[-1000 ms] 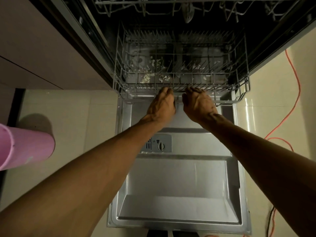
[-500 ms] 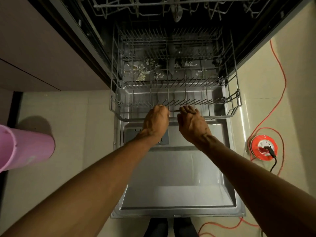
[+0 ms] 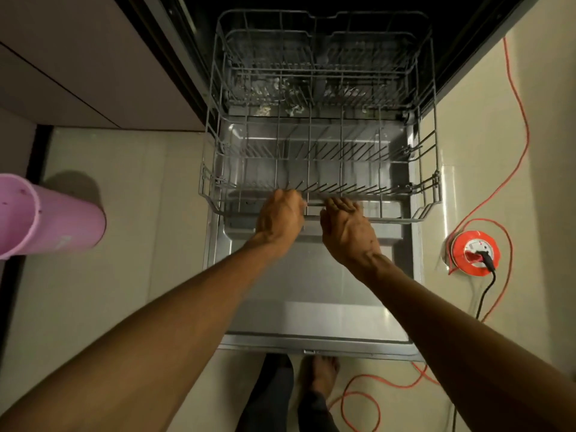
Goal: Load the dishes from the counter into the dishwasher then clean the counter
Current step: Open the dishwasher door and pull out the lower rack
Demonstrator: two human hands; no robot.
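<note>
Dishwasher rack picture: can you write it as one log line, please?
step: pulling out rack | left hand: holds front rail of rack | right hand: fingers on front rail | rack: no dishes, over open door

A pale tiled floor (image 3: 131,219) carried everything. At nine o'clock a pink plastic bin (image 3: 46,216) stood on it, casting a shadow. At the centre the open dishwasher door (image 3: 311,294) lay flat just above the tiles. At three o'clock sat an orange cable reel (image 3: 473,249) with a black plug in it, its orange cord (image 3: 514,98) trailing toward one o'clock and looping at five o'clock.
</note>
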